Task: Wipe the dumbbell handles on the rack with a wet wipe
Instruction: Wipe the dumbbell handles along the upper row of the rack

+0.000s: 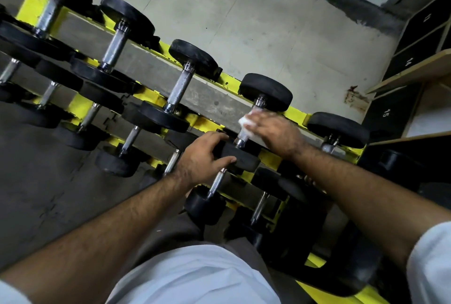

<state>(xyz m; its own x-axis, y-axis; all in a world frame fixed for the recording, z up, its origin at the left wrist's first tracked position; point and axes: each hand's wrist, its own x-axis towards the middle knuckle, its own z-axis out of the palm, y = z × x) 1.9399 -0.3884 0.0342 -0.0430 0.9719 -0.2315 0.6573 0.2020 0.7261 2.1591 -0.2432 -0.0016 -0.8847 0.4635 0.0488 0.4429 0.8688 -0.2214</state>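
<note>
Both hands engaged: right hand (273,130) wraps the soft wet wipe (244,121) round the rigid handle (244,134), left hand (202,157) grips the heavy dumbbell's near head (241,157) at the rack (296,115) edge.

Rack (156,64) runs diagonally, far left to near right, dumbbells lying across its tiers side by side. My left hand (202,157) rests on the near head of one top-tier dumbbell (264,91); my right hand (273,130) sits over its handle, wet wipe (245,121) under the fingers. Numbered boxes (402,64) stand right of the rack
</note>
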